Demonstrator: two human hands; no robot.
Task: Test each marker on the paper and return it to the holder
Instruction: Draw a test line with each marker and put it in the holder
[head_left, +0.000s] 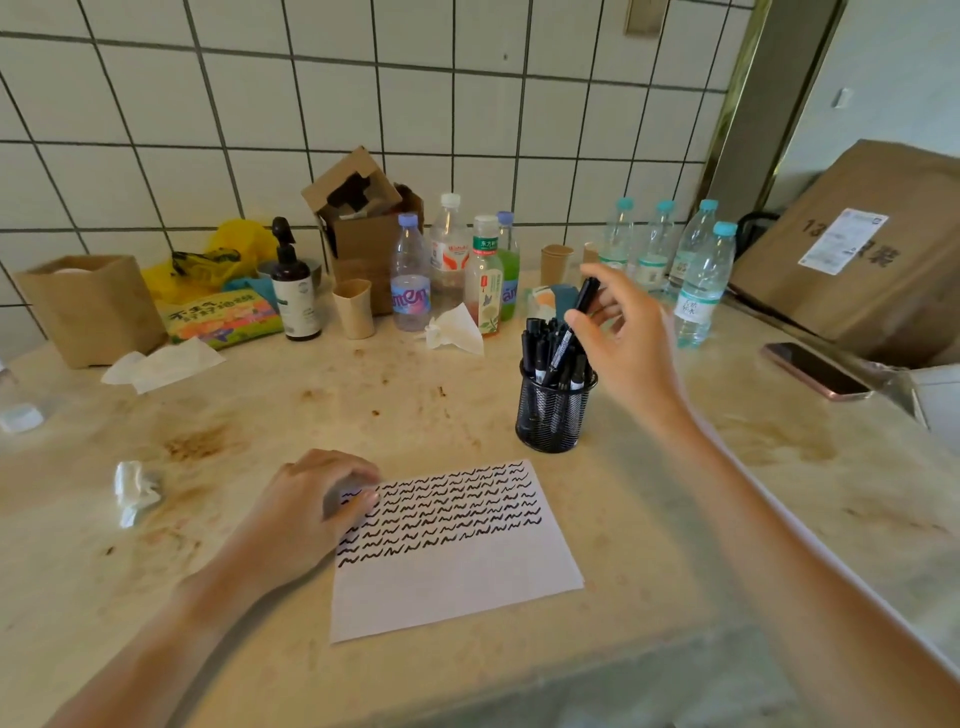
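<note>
At the far left of the stained counter (249, 415) stands a brown paper bag (91, 306), with a crumpled tissue (136, 491) lying nearer the front edge. Behind them sit a yellow plastic bag (228, 254), a colourful snack packet (223, 317) and a dark pump bottle (296, 291).

The left hand (311, 506) rests on the top left corner of the paper (452, 582), its fingers (358, 501) loosely curled and pressing the sheet down. The upper half of the paper is covered in rows of black squiggles; the lower half is blank.

Toward the tiled wall are an open cardboard box (363, 228), a paper cup (354, 307) and a cluster of drink bottles (452, 270).

Just beyond the paper's top right corner stands the black mesh holder (553, 410), filled with black markers. The right hand (631, 338) hovers beside and above it, thumb and fingers (582, 319) pinching a capped black marker (574, 325) tilted with its lower end among the others in the holder.

Further right stand four water bottles (675, 260), then a phone (815, 370) lying flat and a large cardboard carton (857, 249).
</note>
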